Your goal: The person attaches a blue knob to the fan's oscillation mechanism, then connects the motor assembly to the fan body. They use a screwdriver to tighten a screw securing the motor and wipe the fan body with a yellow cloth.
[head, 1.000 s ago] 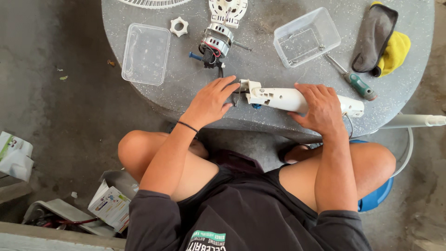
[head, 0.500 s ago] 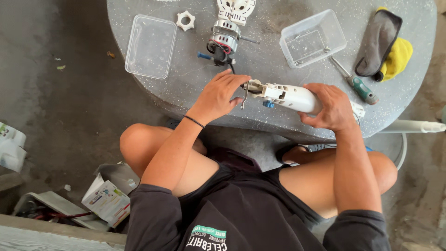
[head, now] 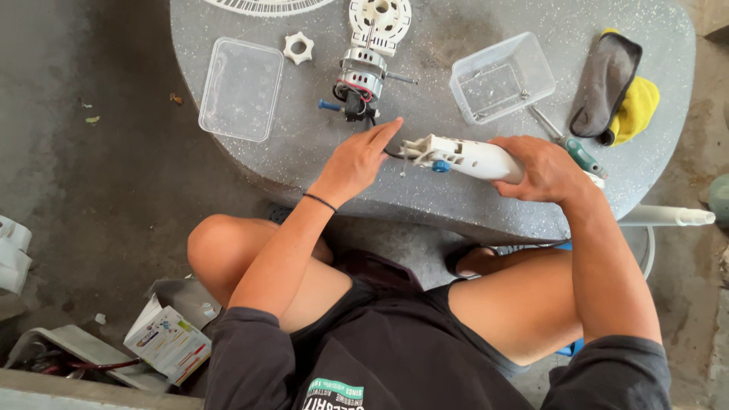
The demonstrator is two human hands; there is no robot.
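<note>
A white plastic fan neck housing (head: 465,156) with a blue knob lies on the grey speckled round table (head: 319,163). My right hand (head: 545,168) grips its rear end. My left hand (head: 358,158) is at its front end, fingers stretched out and touching a dark wire that comes out there. Just beyond the left hand lies a fan motor (head: 358,85) with coloured wires and a white round mount.
On the table are a clear lid (head: 241,89), a white nut (head: 298,48), a clear box (head: 502,77), a green-handled screwdriver (head: 569,146) and grey and yellow cloths (head: 616,85). A white pole (head: 668,217) sticks out at the right. Boxes and clutter (head: 163,342) lie on the floor at left.
The housing has slid away from the table's near edge toward the motor. My left hand has opened out, its fingers now straight at the housing's front end. The view has shifted.
</note>
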